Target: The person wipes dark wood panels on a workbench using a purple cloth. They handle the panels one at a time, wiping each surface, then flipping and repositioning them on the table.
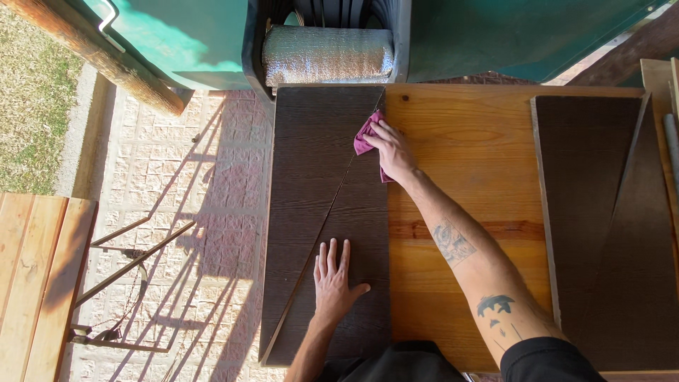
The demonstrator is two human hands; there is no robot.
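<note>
Hands on dark board [311,170], left hand [332,279] flat, fingers spread, right hand [391,150] gripping pink cloth [365,139]

Dark matt grained wood panels [311,177]; glossy orange wood table [467,163]; pink cloth [366,136].

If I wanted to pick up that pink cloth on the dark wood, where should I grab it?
Probably the bunched upper-left corner of the pink cloth, coming from the far side. That part sticks out past the right hand, which presses the rest flat on the dark triangular board. A pinch grip on that raised fold looks easiest. The left hand lies flat nearer the board's wide end, out of the way.
</note>
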